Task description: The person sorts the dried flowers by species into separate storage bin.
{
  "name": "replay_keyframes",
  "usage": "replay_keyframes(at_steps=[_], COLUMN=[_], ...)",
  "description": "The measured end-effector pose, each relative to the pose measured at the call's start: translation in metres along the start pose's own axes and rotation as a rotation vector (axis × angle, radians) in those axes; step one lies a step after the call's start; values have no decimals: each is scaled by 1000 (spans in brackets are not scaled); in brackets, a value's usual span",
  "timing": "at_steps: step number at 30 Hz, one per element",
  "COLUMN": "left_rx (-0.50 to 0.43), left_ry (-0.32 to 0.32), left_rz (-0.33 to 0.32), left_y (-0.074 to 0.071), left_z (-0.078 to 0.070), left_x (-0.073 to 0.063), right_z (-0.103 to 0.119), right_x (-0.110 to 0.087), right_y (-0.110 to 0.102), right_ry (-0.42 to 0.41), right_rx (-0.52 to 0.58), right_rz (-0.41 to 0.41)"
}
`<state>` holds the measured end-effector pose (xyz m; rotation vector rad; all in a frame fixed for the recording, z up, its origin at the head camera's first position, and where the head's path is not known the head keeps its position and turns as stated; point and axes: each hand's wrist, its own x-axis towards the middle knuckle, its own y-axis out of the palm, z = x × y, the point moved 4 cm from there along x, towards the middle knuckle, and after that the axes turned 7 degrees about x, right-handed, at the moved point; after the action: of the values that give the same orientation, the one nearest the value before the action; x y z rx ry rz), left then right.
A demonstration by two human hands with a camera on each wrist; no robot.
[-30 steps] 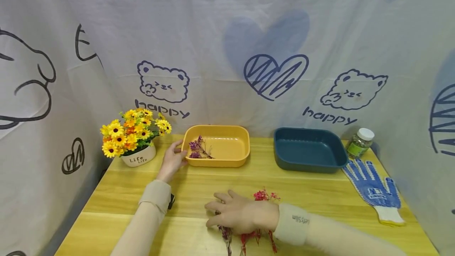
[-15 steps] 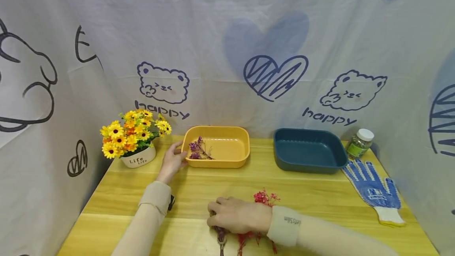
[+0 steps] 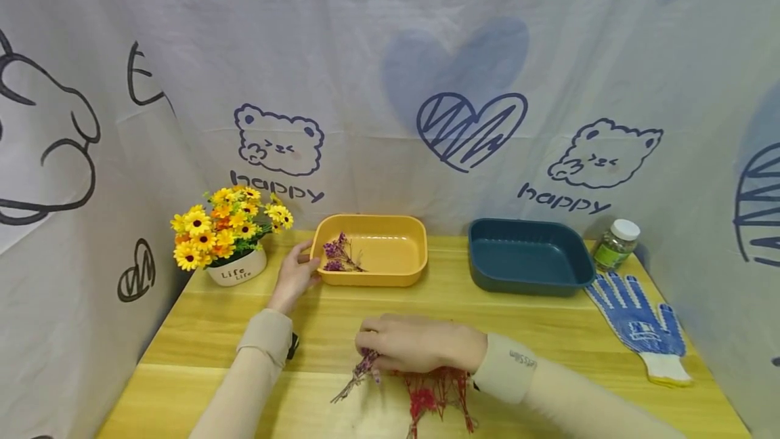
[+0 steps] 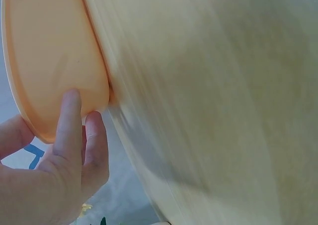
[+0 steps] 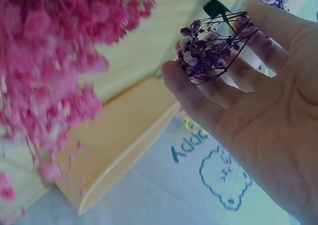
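Note:
My left hand (image 3: 295, 278) touches the left end of the yellow tray (image 3: 379, 279) with mostly straight fingers; in the left wrist view one finger (image 4: 69, 120) lies against the tray's wall. Inside that tray lies a purple dried flower sprig (image 3: 341, 255). My right hand (image 3: 414, 343) is over the near middle of the table, pinching another purple dried flower sprig (image 3: 361, 377), whose stems point toward the near left. The right wrist view shows its purple blossoms (image 5: 204, 53) between thumb and fingers. Red dried flower bunches (image 3: 422, 401) lie beneath and in front of this hand, partly hidden.
A dark blue tray (image 3: 530, 284) stands at the back right. Beside it are a lidded jar (image 3: 617, 246) and a blue-and-white work glove (image 3: 643, 330). Potted yellow flowers (image 3: 234, 236) stand at the back left. A printed cloth (image 3: 365, 73) hangs behind the wooden table (image 3: 201, 358).
My right hand closed its fingers on a purple sprig from the bunches, then lifted and turned it, its stems swinging left. My left hand has stayed at the yellow tray.

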<state>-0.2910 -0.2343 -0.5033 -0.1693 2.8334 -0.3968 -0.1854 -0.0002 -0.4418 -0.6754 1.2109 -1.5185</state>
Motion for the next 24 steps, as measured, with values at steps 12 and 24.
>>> replay_keyframes(at_steps=[12, 24], left_rx=[1, 11], left_ry=[2, 22], left_rz=[-1, -2], left_y=[-1, -1], left_z=[-1, -2], left_x=[0, -1], right_z=[-25, -73], right_x=[-20, -25], right_y=[-44, -76], right_ry=[133, 268], right_rx=[268, 344], right_rz=[-248, -559])
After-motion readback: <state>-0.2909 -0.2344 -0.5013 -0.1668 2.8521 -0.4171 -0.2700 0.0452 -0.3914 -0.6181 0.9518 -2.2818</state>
